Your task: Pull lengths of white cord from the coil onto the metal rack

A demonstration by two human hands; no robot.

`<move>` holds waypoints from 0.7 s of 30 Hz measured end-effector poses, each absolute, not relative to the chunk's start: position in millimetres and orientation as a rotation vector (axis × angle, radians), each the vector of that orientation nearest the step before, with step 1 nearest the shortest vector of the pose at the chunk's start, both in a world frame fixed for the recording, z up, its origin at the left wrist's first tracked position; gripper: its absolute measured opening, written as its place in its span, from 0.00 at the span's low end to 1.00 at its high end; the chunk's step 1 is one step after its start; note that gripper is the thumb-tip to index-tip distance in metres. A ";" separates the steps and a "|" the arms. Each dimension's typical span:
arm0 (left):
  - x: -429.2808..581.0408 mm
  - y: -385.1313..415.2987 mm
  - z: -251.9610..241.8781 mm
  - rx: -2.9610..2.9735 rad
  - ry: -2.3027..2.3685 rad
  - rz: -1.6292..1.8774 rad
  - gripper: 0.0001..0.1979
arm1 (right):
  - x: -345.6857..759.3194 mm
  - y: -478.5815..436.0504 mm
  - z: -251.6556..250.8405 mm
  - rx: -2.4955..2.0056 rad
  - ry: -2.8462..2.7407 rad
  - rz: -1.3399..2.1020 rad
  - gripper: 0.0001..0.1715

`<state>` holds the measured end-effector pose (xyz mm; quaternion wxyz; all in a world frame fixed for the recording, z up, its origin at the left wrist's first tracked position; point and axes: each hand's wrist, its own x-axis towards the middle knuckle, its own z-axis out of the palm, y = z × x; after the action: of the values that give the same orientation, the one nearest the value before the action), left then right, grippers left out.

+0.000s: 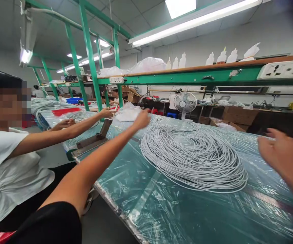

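A wide coil of thin grey-white cable lies flat on the plastic-covered green table in front of me. My left hand reaches out over the coil's far left edge. Its fingers look closed, but blur hides whatever may be between them. To the right of the coil, above the tabletop, my right hand is smeared by motion. Its fingers are partly bent and seem apart, with nothing visible in them. A smaller loop of cable shows behind the large coil.
At left sits a co-worker in a white top, both arms stretched over the table. A metal fixture stands at the table edge between us. Behind are a fan, a green-edged shelf with white bottles, and cardboard boxes.
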<state>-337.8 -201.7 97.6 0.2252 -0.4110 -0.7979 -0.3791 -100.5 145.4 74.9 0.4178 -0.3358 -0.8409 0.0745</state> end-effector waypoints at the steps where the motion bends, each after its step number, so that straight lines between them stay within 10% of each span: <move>1: -323.2 -193.3 83.7 -1.258 -2.207 -0.961 0.13 | -102.0 126.0 65.0 -0.758 -2.181 0.246 0.31; 9: -164.6 -327.6 -69.0 -1.761 -2.287 -0.384 0.15 | -106.2 -12.0 -91.4 0.086 -2.600 0.664 0.19; 21: -137.6 -407.0 -28.9 -0.930 -2.222 -0.779 0.14 | -104.7 2.6 -139.9 0.113 -2.639 0.755 0.20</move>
<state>-137.6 -407.0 -28.9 0.3002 -0.3503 -0.8373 -0.2934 -104.7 2.6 -139.9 0.1960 0.0404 -0.9420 0.2695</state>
